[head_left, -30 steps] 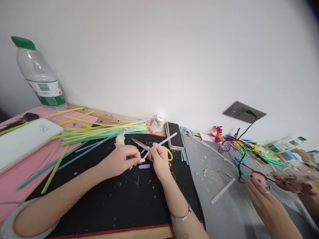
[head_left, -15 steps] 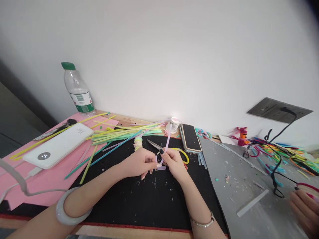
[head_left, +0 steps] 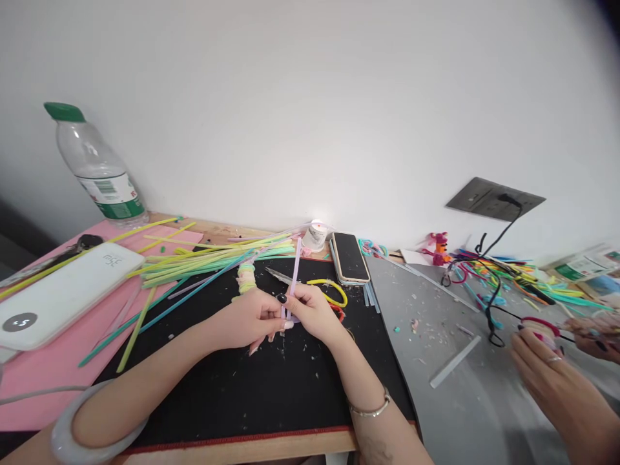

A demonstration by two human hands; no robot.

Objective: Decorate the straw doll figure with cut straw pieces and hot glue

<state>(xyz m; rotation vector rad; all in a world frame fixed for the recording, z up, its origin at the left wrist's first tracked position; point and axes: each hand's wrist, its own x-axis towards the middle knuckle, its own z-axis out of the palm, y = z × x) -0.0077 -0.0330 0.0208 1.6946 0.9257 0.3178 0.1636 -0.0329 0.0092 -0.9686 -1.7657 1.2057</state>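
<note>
A lilac pipe cleaner (head_left: 296, 261) stands up from between my two hands, its lower part bent near the fingertips. My left hand (head_left: 254, 318) is closed, thumb and forefinger pinching the lower part. My right hand (head_left: 312, 311) is closed on the same strip, thumb over its base; the fingers partly hide the bend. Behind my left hand lies a bundle of pale, wound pipe cleaner (head_left: 247, 278). Scissors (head_left: 281, 276) lie just behind the hands, partly covered. A yellow pipe cleaner loop (head_left: 339, 294) is beside my right hand. All this is over a black mat (head_left: 290, 387).
Yellow, green and blue pipe cleaners (head_left: 194, 265) spread at the back left. A white power bank (head_left: 68, 290) and a plastic bottle (head_left: 104, 174) stand left. A phone (head_left: 351, 257) lies behind. On the right, a co-worker's hands (head_left: 542, 361) work over a grey mat (head_left: 416, 361).
The view has turned right, so the table things sit further left and more of the co-worker's hands shows. My hands keep their pinch on the lilac pipe cleaner, which now stands more upright.
</note>
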